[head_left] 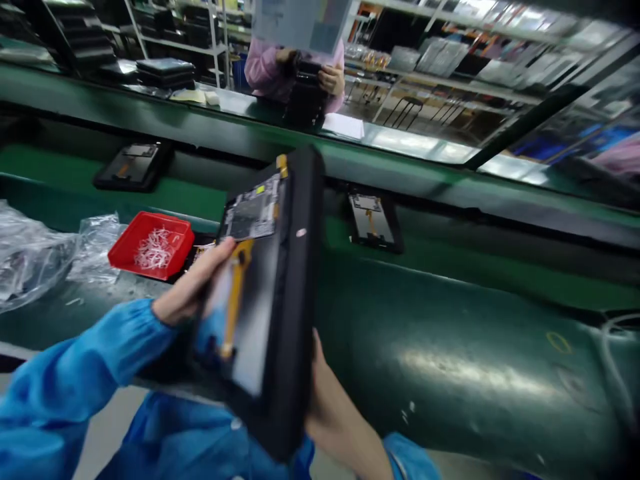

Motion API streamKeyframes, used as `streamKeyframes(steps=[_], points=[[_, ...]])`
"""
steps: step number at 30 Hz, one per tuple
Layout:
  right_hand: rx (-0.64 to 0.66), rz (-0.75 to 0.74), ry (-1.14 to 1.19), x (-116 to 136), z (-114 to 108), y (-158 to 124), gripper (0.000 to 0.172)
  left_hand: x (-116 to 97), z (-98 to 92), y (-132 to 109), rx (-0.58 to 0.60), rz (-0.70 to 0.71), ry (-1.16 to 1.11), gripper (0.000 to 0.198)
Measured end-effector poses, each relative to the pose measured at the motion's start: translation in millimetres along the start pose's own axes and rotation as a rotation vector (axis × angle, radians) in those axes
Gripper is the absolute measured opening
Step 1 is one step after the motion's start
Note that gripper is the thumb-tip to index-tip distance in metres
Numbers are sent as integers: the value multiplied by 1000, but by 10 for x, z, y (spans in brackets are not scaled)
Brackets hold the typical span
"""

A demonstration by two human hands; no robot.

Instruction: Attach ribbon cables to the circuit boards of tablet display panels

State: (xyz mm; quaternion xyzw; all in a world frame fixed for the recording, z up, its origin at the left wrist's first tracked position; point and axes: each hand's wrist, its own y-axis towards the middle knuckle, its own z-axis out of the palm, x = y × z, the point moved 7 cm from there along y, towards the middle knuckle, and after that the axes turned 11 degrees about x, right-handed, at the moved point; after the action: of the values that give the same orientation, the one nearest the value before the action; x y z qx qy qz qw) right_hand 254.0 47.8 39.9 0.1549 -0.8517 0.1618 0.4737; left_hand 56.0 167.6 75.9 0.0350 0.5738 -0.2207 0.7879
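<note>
The left hand's (197, 280) grip is closed on one side of an opened black tablet (265, 293), thumb beside its circuit board (253, 210); the right hand (330, 407) grips the opposite edge, fingers mostly hidden. The tablet tilts above the green table (425, 333), near a red tray (125, 247). Good handling probably means pressing only the edges, sparing the orange flex cable (235, 293).
</note>
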Motion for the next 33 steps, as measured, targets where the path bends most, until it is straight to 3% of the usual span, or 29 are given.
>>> streamKeyframes(steps=[3,5,7,9,12,16,22,26,33], points=[[-70,28,-77,-133,-307,89,31,-192,-648,-370,13,-77,119,49],[-117,-6,-169,-171,-538,217,29,-212,-799,-476,148,-205,243,74],[-58,-9,-208,-162,-628,449,30,-89,-682,-481,435,-311,499,92],[8,-26,-241,-62,-602,758,30,145,-447,-448,756,-304,842,96],[78,-2,-383,114,-404,1253,21,469,-202,-354,911,-158,1136,104],[146,38,-420,182,-59,1707,14,534,-92,-429,801,86,1385,73],[128,107,-421,32,135,1880,15,242,-96,-614,593,325,1635,34],[85,109,-425,2,107,1836,16,83,-168,-350,433,376,1694,25],[28,3,-353,151,-41,1603,10,81,-143,220,371,347,1709,18]])
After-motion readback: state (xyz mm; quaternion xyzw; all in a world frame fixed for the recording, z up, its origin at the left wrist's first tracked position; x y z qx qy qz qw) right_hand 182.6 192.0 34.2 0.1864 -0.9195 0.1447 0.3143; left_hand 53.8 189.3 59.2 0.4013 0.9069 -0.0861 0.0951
